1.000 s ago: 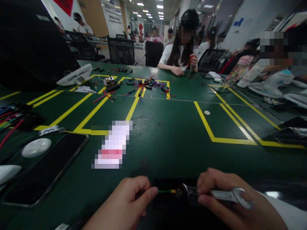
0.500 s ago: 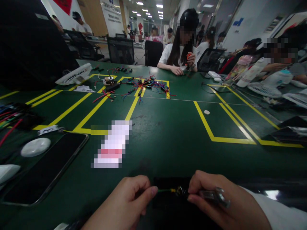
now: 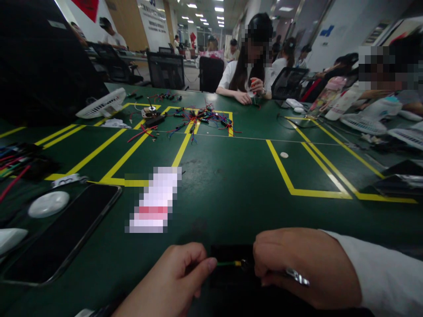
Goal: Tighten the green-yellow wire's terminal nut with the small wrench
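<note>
My left hand is closed at the lower middle, pinching a thin green wire between thumb and forefinger. The wire runs right to a short yellow section, beside a small dark part with a glint. At that part's right, my right hand is closed round a slim tool whose shiny end shows below the hand. Its tip and exact kind are hidden. Beneath the wire lies a dark flat surface, too dark to make out.
A phone and a white oval case lie left, near a lit, blurred-out screen. Coloured wires are heaped farther off on the green table with yellow tape lines. A person sits opposite.
My right hand has rolled over, its back now facing up, and the tool's shiny end has turned with it. My left hand keeps its pinch on the wire.
</note>
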`<state>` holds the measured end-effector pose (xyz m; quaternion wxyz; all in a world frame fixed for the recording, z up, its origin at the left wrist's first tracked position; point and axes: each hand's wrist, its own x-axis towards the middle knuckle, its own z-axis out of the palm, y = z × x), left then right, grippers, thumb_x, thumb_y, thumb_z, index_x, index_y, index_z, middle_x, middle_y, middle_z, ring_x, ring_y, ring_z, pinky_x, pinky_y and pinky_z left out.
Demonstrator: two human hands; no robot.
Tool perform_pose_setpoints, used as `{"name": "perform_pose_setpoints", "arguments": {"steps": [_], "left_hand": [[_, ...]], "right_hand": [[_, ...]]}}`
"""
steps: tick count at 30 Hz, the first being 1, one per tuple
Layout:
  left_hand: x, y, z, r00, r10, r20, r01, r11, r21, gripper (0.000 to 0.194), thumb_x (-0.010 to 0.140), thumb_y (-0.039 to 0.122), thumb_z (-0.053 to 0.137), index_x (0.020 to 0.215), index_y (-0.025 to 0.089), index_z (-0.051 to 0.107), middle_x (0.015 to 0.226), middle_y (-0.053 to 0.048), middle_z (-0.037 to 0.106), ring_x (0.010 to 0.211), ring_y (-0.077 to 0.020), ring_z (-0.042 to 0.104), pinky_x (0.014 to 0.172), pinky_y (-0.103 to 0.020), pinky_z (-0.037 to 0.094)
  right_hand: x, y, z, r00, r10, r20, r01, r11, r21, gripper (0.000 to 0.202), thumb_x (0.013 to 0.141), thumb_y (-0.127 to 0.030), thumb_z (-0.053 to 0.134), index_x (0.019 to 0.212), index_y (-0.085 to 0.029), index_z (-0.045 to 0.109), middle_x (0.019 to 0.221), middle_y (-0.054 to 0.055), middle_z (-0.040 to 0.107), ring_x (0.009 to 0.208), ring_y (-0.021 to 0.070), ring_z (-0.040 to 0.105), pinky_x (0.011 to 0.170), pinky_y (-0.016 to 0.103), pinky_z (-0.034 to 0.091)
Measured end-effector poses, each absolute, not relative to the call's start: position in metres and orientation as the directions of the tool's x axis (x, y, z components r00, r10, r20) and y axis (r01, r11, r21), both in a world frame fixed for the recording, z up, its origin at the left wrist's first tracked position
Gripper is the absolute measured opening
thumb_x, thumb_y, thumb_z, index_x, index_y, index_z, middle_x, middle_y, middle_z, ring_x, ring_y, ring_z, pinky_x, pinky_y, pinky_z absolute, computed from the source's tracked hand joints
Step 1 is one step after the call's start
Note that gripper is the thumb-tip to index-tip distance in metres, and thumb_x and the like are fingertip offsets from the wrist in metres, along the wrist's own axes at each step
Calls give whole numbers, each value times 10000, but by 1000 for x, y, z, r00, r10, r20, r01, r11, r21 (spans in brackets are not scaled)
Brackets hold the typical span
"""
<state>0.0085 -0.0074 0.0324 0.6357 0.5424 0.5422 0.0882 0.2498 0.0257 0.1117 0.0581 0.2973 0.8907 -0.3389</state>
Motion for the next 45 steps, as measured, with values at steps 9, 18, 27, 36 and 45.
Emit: {"name": "perform_pose_setpoints", "arguments": {"steps": [9, 18, 27, 36, 45], "left_hand": [[10, -6, 35, 405, 680, -611, 479, 411, 775, 347, 902, 461, 441, 681, 192, 453, 448, 108, 409, 297, -34, 361, 254, -86, 219], [9, -6, 32, 397, 677, -620, 489, 415, 767, 346, 892, 465, 444, 673, 197, 443, 455, 105, 418, 305, -38, 383, 257, -87, 212], [7, -8, 28, 404, 684, -608, 474, 412, 778, 350, 891, 478, 454, 684, 196, 462, 441, 111, 401, 299, -39, 367, 250, -89, 220], [8, -7, 29, 404, 693, -596, 476, 397, 785, 351, 898, 476, 452, 686, 198, 470, 456, 105, 410, 323, -47, 395, 259, -96, 249], [9, -9, 31, 391, 694, -605, 485, 403, 776, 352, 892, 483, 459, 690, 196, 479, 479, 98, 425, 327, -46, 391, 258, -95, 258]], "right_hand": [[261, 11, 108, -602, 772, -202, 650, 327, -686, 29, 855, -192, 558, 839, -212, 571, 724, -17, 629, 629, 142, 575, 561, 230, 430], [253, -22, 87, -352, 896, -270, 771, 115, -626, 62, 846, -286, 542, 802, -245, 554, 749, -3, 641, 645, 194, 599, 562, 299, 449], [246, -12, 93, -507, 833, -221, 770, 322, -550, 78, 835, -178, 536, 782, -226, 567, 739, 8, 647, 635, 190, 600, 520, 262, 438], [249, 21, 114, -779, 537, -323, 619, 580, -529, 80, 817, -119, 607, 853, -189, 592, 846, 11, 660, 755, 164, 617, 637, 231, 454], [248, 32, 114, -841, 444, -309, 538, 628, -562, 49, 833, -135, 593, 844, -179, 611, 835, 22, 657, 751, 157, 614, 621, 218, 438]]}}
